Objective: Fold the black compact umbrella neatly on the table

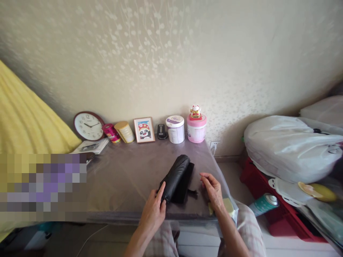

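A folded black umbrella [175, 175] lies slantwise on the table, its near end toward me. My left hand [155, 210] is closed around that near end, with the index finger stretched along the side; the handle is hidden by the hand. Right beside the umbrella lies a flat black fabric sleeve [184, 187], partly underneath it, with a short dark strap [193, 193] sticking out to the right. My right hand [213, 189] hovers to the right of the sleeve, apart from it. Its fingers are curled together and nothing shows in them.
Along the wall stand a clock [89, 125], a panda picture frame [144, 130], several canisters and a lucky cat figurine [195, 112]. A yellow block [228, 206] sits at the table's right corner. Right of the table are a red bin [284, 225], spray can [264, 204] and white bag [289, 148].
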